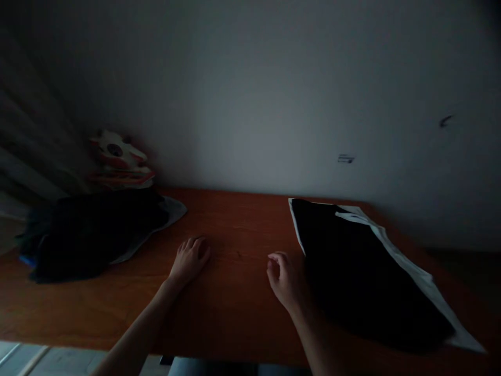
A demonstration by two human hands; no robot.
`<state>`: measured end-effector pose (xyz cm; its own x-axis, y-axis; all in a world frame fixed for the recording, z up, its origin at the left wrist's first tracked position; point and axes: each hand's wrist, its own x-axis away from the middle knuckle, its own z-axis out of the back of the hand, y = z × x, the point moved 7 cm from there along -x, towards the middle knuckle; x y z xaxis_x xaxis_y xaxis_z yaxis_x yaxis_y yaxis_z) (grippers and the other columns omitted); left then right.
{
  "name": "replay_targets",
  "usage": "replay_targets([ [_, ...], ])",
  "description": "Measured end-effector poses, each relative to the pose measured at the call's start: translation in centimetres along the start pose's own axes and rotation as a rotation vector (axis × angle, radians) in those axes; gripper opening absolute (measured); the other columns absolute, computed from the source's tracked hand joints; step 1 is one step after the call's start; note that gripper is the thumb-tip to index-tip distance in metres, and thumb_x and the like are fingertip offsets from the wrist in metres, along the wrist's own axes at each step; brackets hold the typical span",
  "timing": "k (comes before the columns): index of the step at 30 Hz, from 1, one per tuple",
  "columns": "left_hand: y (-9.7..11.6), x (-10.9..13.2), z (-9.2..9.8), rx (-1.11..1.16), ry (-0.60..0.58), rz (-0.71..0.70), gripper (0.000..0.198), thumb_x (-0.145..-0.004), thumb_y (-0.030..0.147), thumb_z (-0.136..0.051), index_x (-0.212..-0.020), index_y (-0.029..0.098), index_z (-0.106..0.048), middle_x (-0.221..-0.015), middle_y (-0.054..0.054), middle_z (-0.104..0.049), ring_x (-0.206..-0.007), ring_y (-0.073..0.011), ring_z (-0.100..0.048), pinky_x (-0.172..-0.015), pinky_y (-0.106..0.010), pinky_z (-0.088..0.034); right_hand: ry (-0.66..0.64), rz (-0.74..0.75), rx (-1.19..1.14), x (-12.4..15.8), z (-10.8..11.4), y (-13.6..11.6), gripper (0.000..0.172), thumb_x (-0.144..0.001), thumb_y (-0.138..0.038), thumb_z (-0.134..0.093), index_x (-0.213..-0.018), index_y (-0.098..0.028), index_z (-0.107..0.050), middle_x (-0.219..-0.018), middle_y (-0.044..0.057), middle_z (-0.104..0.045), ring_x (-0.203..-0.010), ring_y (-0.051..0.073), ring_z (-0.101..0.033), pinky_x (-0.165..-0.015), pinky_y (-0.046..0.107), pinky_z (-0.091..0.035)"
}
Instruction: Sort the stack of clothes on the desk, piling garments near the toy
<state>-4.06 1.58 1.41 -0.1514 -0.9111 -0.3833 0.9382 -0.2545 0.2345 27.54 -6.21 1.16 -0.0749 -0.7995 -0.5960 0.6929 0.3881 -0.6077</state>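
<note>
My left hand (190,259) rests on the wooden table, fingers loosely bent, thumb apart, holding nothing. My right hand (284,279) is over the table with its fingers curled and a gap between thumb and fingertips; nothing shows in it. Just to its right lies a flat black cloth piece (352,266), with white cloth (425,279) showing along its edges and a white strip near its far end. Left of my left hand, dark clothes (97,230) lie in a heap, with a grey cloth edge (176,209) sticking out underneath. The dim light hides their folds.
The orange-brown table (238,230) reaches back to a pale wall (250,104). A white and red cow-like toy (119,151) sits on a stack of flat things (121,178) at the back left. A curtain (35,136) hangs at the far left.
</note>
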Motion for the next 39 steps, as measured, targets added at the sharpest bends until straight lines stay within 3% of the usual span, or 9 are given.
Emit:
replay_targets([
  [4, 0.2, -0.1, -0.3, 0.032, -0.022, -0.057, 0.051, -0.092, 0.052, -0.044, -0.122, 0.015, -0.061, -0.127, -0.015, -0.063, -0.116, -0.0331, -0.059, -0.103, -0.05, -0.045, 0.117, -0.094, 0.153, 1.9, 5.9, 2.2, 0.021, -0.096, -0.033, -0.048, -0.108, -0.022, -0.06, -0.108, 0.01, -0.067, -0.103, 0.022, -0.063, -0.094, 0.04, -0.051],
  [10, -0.2, 0.0, -1.2, 0.069, -0.088, -0.114, 0.055, -0.089, 0.058, -0.041, -0.117, 0.017, -0.064, -0.121, -0.015, -0.067, -0.112, -0.0343, -0.062, -0.101, -0.051, -0.046, 0.341, -0.623, 0.618, 4.2, 18.7, 12.2, 0.046, -0.092, -0.057, -0.042, -0.111, -0.019, -0.061, -0.113, 0.018, -0.062, -0.112, 0.037, -0.058, -0.093, 0.058, -0.046],
  [14, -0.9, -0.4, -1.5, 0.11, -0.12, -0.115, 0.055, -0.085, 0.06, -0.044, -0.112, 0.02, -0.069, -0.121, -0.014, -0.067, -0.11, -0.0351, -0.064, -0.098, -0.051, -0.049, 0.368, -0.856, 0.735, 5.3, 22.2, 15.1, 0.04, -0.09, -0.057, -0.054, -0.104, -0.022, -0.065, -0.117, 0.019, -0.061, -0.115, 0.042, -0.054, -0.089, 0.065, -0.045],
  [23, 1.3, 0.0, 0.3, 0.356, -0.08, -0.141, 0.045, -0.081, 0.062, -0.053, -0.097, 0.024, -0.071, -0.109, -0.01, -0.07, -0.1, -0.0299, -0.069, -0.094, -0.045, -0.056, 0.414, -0.901, 0.593, 4.0, 22.7, 14.3, 0.038, -0.096, -0.039, -0.062, -0.128, -0.018, -0.058, -0.128, 0.009, -0.06, -0.108, 0.022, -0.063, -0.091, 0.045, -0.055],
  [27, 5.9, 0.5, -0.2, 0.606, -0.228, -0.112, 0.046, -0.079, 0.066, -0.06, -0.097, 0.026, -0.072, -0.11, -0.008, -0.072, -0.102, -0.0291, -0.069, -0.094, -0.041, -0.057, 0.561, -0.798, 0.387, 0.1, 23.0, 12.7, 0.038, -0.097, -0.04, -0.06, -0.127, -0.018, -0.059, -0.127, 0.009, -0.06, -0.108, 0.023, -0.063, -0.091, 0.045, -0.055],
  [30, 10.4, 0.1, -1.4, 0.867, -0.384, 0.009, 0.05, -0.074, 0.067, -0.068, -0.102, 0.026, -0.07, -0.119, -0.008, -0.071, -0.112, -0.0311, -0.067, -0.098, -0.043, -0.056, 0.57, -0.631, 0.208, -4.4, 20.0, 9.1, 0.036, -0.103, -0.042, -0.045, -0.122, -0.015, -0.059, -0.123, 0.011, -0.063, -0.109, 0.024, -0.062, -0.095, 0.045, -0.052],
  [34, 14.6, -1.4, -3.1, 1.336, -0.501, 0.255, 0.068, -0.075, 0.078, -0.058, -0.118, 0.026, -0.065, -0.132, -0.011, -0.066, -0.123, -0.0349, -0.062, -0.099, -0.05, -0.054, 0.323, -0.32, -0.04, -8.3, 13.4, -0.7, 0.04, -0.101, -0.055, -0.042, -0.106, -0.021, -0.063, -0.11, 0.008, -0.071, -0.105, 0.018, -0.066, -0.091, 0.034, -0.053],
  [36, 15.3, -1.8, -4.1, 1.542, -0.547, 0.38, 0.078, -0.078, 0.085, -0.041, -0.122, 0.025, -0.064, -0.127, -0.013, -0.069, -0.118, -0.0377, -0.064, -0.092, -0.054, -0.057, -0.023, -0.036, -0.288, -8.4, 10.1, -6.6, 0.034, -0.095, -0.055, -0.056, -0.109, -0.025, -0.063, -0.113, 0.005, -0.071, -0.11, 0.017, -0.066, -0.094, 0.031, -0.052],
  [39, 14.6, -1.6, -5.4, 1.569, -0.509, 0.531, 0.073, -0.077, 0.082, -0.044, -0.109, 0.022, -0.07, -0.106, -0.014, -0.076, -0.107, -0.0398, -0.069, -0.084, -0.054, -0.06, -0.209, 0.09, -0.47, -6.0, 9.2, -9.5, 0.028, -0.096, -0.045, -0.059, -0.117, -0.026, -0.059, -0.12, 0.003, -0.068, -0.116, 0.016, -0.063, -0.103, 0.033, -0.048],
])
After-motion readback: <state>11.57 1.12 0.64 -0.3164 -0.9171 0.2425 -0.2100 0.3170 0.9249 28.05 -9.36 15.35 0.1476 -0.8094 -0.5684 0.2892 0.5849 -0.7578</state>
